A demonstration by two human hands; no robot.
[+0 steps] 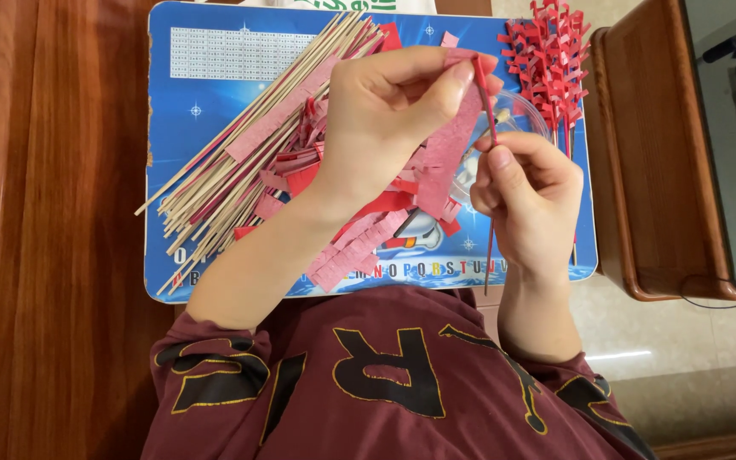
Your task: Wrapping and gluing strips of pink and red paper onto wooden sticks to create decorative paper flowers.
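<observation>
My left hand point(389, 115) pinches a fringed pink-red paper strip point(449, 149) and presses its top end against a thin red-wrapped stick point(489, 234). My right hand point(530, 200) grips that stick just below the strip, holding it nearly upright over the blue board point(206, 128). The strip hangs down between my two hands. A heap of cut red and pink paper strips point(296, 162) lies under my left wrist.
A bundle of bare wooden skewers point(240, 158) fans across the board's left half. Finished sticks with red paper fringes point(551, 60) lie at the board's top right. A wooden tray edge point(632, 170) is to the right, and a wooden panel point(44, 213) to the left.
</observation>
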